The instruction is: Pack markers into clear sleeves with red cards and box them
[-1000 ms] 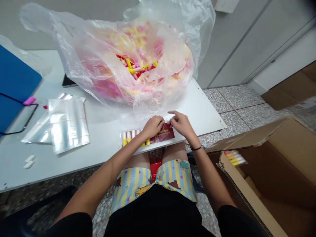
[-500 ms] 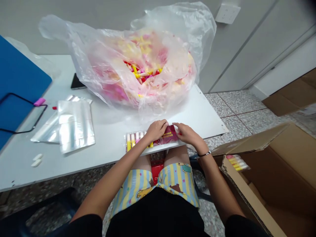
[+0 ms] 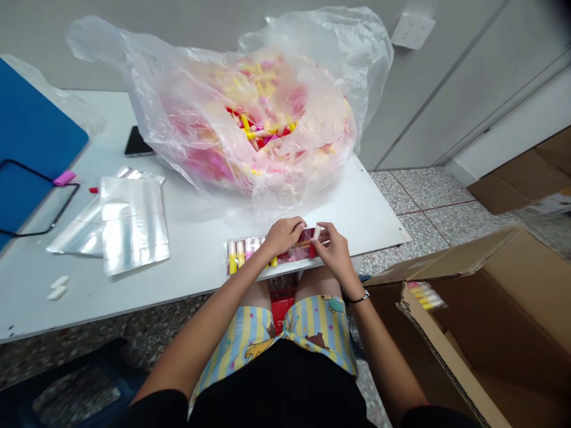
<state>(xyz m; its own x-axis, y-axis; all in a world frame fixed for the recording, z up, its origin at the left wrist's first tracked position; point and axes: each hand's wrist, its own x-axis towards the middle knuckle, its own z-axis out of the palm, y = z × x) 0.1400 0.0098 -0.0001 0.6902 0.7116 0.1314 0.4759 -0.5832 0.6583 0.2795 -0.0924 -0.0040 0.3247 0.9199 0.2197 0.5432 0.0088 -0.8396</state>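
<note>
A clear plastic packet (image 3: 241, 254) lies along the table's front edge, with a row of small white-topped, mostly yellow tubes in its left part. Part of its dark red printed card (image 3: 300, 245) shows between my hands. My left hand (image 3: 285, 235) rests over the middle of the packet, fingers closed together at its upper edge, hiding some tubes. In my right hand (image 3: 333, 246), the thumb and fingers pinch a red tube with a white cap (image 3: 317, 232), held upright over the packet's right end.
A large translucent bag (image 3: 178, 119) of coloured tubes fills the table's back. Silver pouches (image 3: 134, 226), a phone (image 3: 137, 144), two white pieces (image 3: 57, 288) and a blue board (image 3: 40, 137) are at left. An open cardboard box (image 3: 513, 309) at right has a filled packet (image 3: 426, 296) inside.
My right hand has turned and now holds the white-capped red tube upright at the packet's right end. The left hand stays on the packet. The view has shifted slightly.
</note>
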